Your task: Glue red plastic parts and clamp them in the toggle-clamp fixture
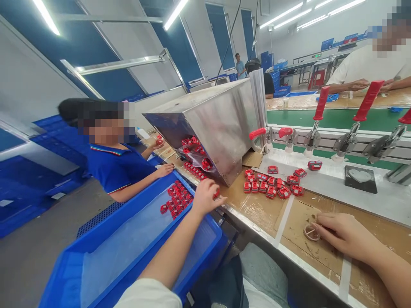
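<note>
My left hand [205, 197] is over the front edge of the bench, beside the blue bin. Its fingers are curled round a small red plastic part [216, 193], mostly hidden by them. On the bench to the right, my right hand [338, 231] has thumb and fingers closed at the edge of a small brownish ring with a crossbar [311, 232], low over the cardboard. Between my hands lies a loose group of red and grey plastic parts [271, 185]. More red parts [178, 197] stand in rows inside the blue bin [128, 237].
A slanted metal box [221, 124] holds bagged red parts [195, 149]. Red-handled toggle clamps [349, 128] line the bench's back, near a dark block with a pale heart shape [360, 177]. A co-worker in blue [118, 164] sits left; another person [362, 72] works across the bench.
</note>
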A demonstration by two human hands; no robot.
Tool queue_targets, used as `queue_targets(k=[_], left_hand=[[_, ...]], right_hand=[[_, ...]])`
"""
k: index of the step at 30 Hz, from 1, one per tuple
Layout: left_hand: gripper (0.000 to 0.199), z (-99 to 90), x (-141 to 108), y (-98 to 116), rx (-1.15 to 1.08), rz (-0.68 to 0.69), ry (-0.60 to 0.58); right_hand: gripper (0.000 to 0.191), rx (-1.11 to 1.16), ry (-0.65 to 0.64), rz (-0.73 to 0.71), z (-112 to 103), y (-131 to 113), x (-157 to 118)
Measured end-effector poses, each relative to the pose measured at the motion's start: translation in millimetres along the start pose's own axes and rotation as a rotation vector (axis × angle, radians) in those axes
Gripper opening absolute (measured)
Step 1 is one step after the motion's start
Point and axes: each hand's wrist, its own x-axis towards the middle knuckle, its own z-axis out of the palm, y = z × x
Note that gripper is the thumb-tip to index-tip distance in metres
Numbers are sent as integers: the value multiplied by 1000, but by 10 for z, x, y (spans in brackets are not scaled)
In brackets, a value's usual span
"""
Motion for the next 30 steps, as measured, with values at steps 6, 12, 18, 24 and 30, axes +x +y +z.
queue_targets(k=[6, 12, 18, 24, 30], left_hand=[[89, -95, 166, -562, 293, 21, -177], [69, 259, -133, -123, 198, 105, -42], [78, 563, -521, 704, 59, 284, -109], [90, 778, -265, 1200, -13, 433, -220], [88, 988, 56, 1416, 42, 323, -100]], right_hand=[[43, 60, -17, -3, 8, 13, 12], [45, -2, 15, -16, -47, -67, 22], [48, -13, 2, -11, -80, -115, 39], [47, -28, 1, 0, -81, -107, 28], [46, -30, 1, 10, -81, -119, 32]])
